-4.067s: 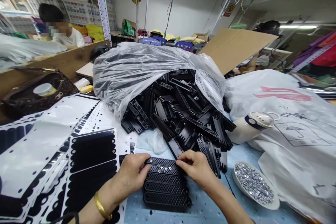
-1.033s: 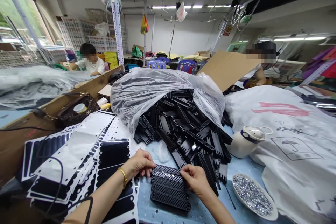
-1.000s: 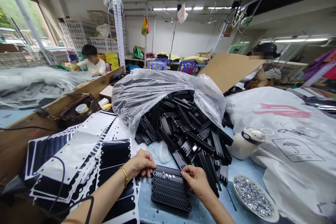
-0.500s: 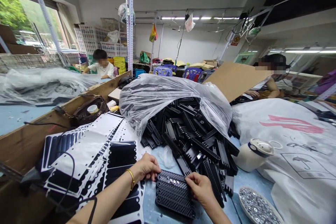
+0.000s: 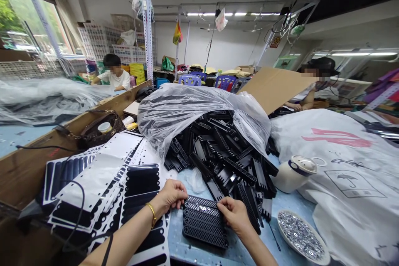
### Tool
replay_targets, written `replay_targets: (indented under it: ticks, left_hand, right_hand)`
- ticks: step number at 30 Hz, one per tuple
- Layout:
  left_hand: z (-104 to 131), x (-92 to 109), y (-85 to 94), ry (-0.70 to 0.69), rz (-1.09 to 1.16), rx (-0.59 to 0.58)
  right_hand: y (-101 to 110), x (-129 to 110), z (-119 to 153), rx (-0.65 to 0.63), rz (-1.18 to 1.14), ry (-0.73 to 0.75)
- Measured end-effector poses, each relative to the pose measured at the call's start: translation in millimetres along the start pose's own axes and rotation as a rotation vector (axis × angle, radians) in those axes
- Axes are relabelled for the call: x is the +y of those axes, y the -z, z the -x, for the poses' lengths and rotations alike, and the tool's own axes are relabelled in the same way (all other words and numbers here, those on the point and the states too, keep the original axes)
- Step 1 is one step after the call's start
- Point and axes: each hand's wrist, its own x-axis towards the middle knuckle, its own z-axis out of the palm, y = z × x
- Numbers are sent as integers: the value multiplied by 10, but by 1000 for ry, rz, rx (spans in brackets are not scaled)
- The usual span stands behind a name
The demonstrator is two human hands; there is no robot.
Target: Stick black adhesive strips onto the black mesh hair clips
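Note:
Between my hands, on the blue tabletop, lies a row of black plastic strips with a perforated pattern. Small shiny metal rings sit on the upper strips. My left hand, a yellow bangle at its wrist, is closed in a pinch at the left end of the farthest black strip. At that strip's right end, my right hand is also closed, thumb and fingertips pressed together. Just beyond, a heap of similar black plastic pieces spills from a clear plastic bag.
White sheets with black strip-shaped stickers lie on the left. A shallow bowl of metal rings and a cream lidded mug stand right, beside a white sack. A wooden board edges the table. Two people sit farther back.
The camera view has shifted slightly, so the scene sits a little further left and higher. Both hands stay at the ends of the same strip.

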Motion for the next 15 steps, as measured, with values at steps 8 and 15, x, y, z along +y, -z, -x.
replay_targets:
  ticks: [8,15]
  left_hand:
    - [4,49,-1,72,-71,41]
    - [288,281,-379,52,-337,178]
  right_hand:
    - [-8,-47,21,-18,45,-3]
    - [-27,-365,292,120,146,-32]
